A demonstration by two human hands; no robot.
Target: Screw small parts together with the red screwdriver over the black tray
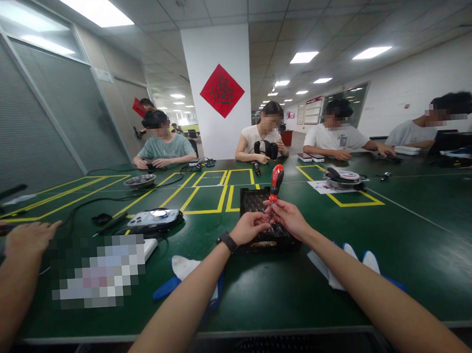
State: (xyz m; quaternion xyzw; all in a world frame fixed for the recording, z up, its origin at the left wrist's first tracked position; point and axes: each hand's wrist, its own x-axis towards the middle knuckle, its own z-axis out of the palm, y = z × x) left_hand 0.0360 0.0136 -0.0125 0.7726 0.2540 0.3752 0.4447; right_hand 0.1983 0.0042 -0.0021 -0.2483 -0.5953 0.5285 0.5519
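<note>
A screwdriver (277,180) with a red and black handle stands nearly upright, handle up, in front of me. My right hand (290,219) is closed round it just below the handle. The fingers of my left hand (252,226) are pinched together beside the lower end of the shaft; what lies between them, if anything, is too small to make out. Both hands are above a black plastic crate (264,245), whose inside is partly hidden by them. A dark watch band sits on my left wrist.
White and blue gloves (185,267) lie by my left forearm, another pair (369,261) under the right. Left are a light blue phone (152,218), cables and a co-worker's hand (30,242). Metal bowls (139,181) and yellow tape mark the green table (416,240). Several people sit opposite.
</note>
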